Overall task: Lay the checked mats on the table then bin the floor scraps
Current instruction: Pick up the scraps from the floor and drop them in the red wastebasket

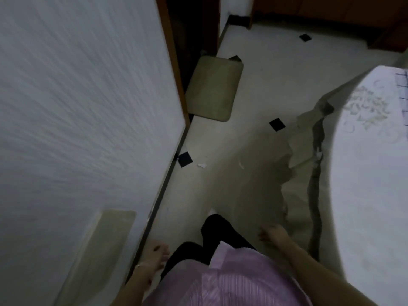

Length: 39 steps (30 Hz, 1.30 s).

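A: How far along does this look?

B: The mats seem to be down. At the right edge the round bench (364, 195) carries a white cloth, and a corner of checked mat (403, 79) shows at the very edge of the frame. Most of it is cut off, so I can't say how many are laid.

A: And the scraps?

B: Not picked up yet, I'd judge. A small white paper scrap (201, 165) lies on the pale floor (254, 85) just beside a black tile inset, near the wall. A second thin sliver (241, 164) lies a little to its right. No bin shows anywhere.

A: What are the hands doing?

B: Both hang low at the person's sides, empty. The left hand (157, 255) has loosely curled fingers, close to the wall's base but touching nothing. The right hand (272, 235) is loosely open too, just beside the hanging tablecloth, holding nothing.

A: So binning is what's left?

B: Likely, yes: both scraps lie ahead of the feet, well apart from either hand.
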{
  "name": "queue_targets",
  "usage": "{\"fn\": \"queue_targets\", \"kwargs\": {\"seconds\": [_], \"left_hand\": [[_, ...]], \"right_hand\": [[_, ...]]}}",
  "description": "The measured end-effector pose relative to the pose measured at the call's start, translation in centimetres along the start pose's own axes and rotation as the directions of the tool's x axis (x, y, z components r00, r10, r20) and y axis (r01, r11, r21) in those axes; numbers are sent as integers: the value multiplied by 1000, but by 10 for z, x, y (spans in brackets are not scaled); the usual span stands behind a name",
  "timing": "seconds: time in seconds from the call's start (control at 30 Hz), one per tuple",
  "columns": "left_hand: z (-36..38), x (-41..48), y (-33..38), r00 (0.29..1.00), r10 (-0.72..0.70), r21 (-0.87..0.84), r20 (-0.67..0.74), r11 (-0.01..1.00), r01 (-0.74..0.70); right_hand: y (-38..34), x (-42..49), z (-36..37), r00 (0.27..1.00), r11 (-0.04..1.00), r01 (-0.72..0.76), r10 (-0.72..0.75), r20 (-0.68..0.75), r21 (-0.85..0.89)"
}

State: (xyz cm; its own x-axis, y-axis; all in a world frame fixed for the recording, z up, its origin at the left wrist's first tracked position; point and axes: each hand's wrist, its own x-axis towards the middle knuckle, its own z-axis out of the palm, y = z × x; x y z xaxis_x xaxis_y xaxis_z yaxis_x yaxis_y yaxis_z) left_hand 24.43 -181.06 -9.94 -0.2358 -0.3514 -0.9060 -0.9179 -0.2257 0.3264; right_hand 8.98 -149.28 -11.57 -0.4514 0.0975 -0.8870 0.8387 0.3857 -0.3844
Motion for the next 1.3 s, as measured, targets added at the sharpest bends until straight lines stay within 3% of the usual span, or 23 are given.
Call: {"fn": "queue_targets", "kwargs": {"seconds": [0.03,0.17,0.4,0.53,0.77,1.03,1.17,1.3], "left_hand": [[-4,5,7,1000,-25,-11,-6,1000,25],[-20,27,35,995,-93,17,-40,995,94],[-18,98,124,988,-151,179,9,973,147],[11,144,211,990,-102,243,98,967,76],[99,277,336,976,114,329,185,929,-170],[198,518,308,932,259,498,253,791,-355],[228,610,271,915,344,523,210,751,-402],[248,664,250,858,442,609,262,614,-502]], "right_hand": [[-27,1,5,999,1000,-30,30,41,-2],[-124,27,11,992,992,123,-124,23,30],[-200,90,13,998,985,65,-61,-30,159],[-216,136,13,996,981,-7,24,-86,192],[-222,272,29,993,1000,-20,22,-113,19],[-180,514,75,981,980,62,-95,-172,-189],[-158,609,92,959,960,91,-156,-236,-264],[-138,664,105,916,957,141,-223,-334,-253]]}}
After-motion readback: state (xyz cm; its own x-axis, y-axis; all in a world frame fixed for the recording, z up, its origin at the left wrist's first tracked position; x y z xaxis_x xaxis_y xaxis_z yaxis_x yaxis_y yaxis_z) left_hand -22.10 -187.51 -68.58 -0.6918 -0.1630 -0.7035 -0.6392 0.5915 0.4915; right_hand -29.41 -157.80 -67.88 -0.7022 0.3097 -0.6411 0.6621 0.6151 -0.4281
